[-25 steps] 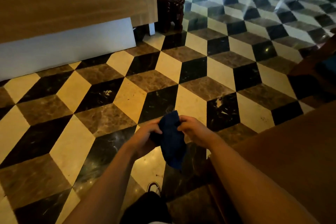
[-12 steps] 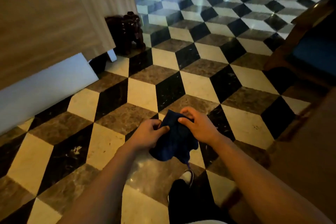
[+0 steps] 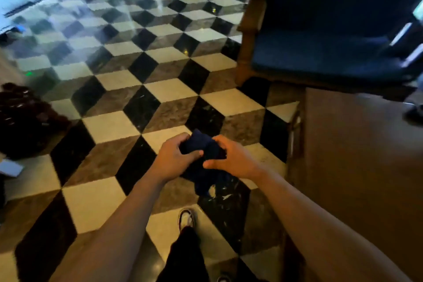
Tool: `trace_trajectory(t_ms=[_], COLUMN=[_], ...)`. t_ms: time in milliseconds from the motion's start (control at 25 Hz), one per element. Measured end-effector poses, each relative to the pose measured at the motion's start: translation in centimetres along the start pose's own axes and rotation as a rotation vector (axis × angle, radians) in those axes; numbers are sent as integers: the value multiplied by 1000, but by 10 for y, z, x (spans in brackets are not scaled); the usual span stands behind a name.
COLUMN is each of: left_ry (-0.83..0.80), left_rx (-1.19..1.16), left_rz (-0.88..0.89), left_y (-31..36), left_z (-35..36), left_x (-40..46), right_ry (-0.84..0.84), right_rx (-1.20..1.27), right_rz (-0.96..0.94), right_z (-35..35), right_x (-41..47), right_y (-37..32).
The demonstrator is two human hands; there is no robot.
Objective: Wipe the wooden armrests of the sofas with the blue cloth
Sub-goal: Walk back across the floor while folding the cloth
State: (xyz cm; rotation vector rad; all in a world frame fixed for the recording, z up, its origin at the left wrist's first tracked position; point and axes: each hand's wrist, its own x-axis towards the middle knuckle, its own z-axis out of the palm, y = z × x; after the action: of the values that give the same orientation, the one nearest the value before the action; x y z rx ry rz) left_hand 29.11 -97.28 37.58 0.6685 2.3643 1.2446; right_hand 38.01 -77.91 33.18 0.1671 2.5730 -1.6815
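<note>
Both hands hold the dark blue cloth (image 3: 201, 176) in front of me above the tiled floor. My left hand (image 3: 174, 158) grips its left side with curled fingers. My right hand (image 3: 231, 159) pinches its right side, and a loose end hangs down below the hands. A sofa with blue cushions (image 3: 320, 48) stands at the upper right, well beyond the hands. Its wooden armrest (image 3: 251, 23) runs along its left side.
A brown wooden table (image 3: 357, 155) fills the right side, close to my right arm. A dark carved wooden object (image 3: 25, 119) sits on the floor at the left. The black, white and brown tiled floor (image 3: 137, 57) stretches ahead. My foot (image 3: 186, 218) shows below the hands.
The view has swung right: the wooden counter has left the frame and the blue sofa has come into view. Both hands still hold the cloth, now more bunched.
</note>
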Motion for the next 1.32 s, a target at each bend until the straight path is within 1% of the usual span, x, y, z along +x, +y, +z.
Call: trace_trajectory(t_ms=[40, 160, 200, 280, 440, 520, 640, 720, 840, 920, 1080, 1160, 1320], left_ry=[-48, -221, -293, -436, -648, -724, -839, -875, -926, -922, -983, -1040, -1157], left_rx=[26, 109, 95, 10, -134, -158, -137, -65, 40, 125, 243, 293, 405], left_rz=[60, 242, 264, 255, 215, 196, 216, 219, 247, 218, 166, 172, 117], left_y=[6, 17, 22, 36, 71, 92, 123, 139, 165, 184, 209, 217, 213], left_z=[8, 29, 36, 47, 79, 106, 167, 208, 286, 329, 395, 427, 482], left_x=[35, 138, 171, 231, 322, 367, 430, 464, 524, 561, 621, 647, 700], right_ry=[37, 200, 275, 405, 546, 668, 807, 882, 981, 1004, 1046, 1081, 1137], right_rx=[-32, 75, 85, 75, 76, 96, 141, 170, 267, 350, 452, 499, 590], right_rz=[56, 186, 225, 283, 282, 331, 391, 436, 477, 496, 565, 642, 806], right_z=[-18, -69, -88, -128, -199, -228, -268, -292, -340, -373, -424, -444, -467], right_x=[11, 42, 52, 66, 91, 99, 107, 112, 127, 140, 154, 160, 180], right_y=[14, 45, 49, 52, 62, 76, 122, 154, 221, 262, 307, 324, 357])
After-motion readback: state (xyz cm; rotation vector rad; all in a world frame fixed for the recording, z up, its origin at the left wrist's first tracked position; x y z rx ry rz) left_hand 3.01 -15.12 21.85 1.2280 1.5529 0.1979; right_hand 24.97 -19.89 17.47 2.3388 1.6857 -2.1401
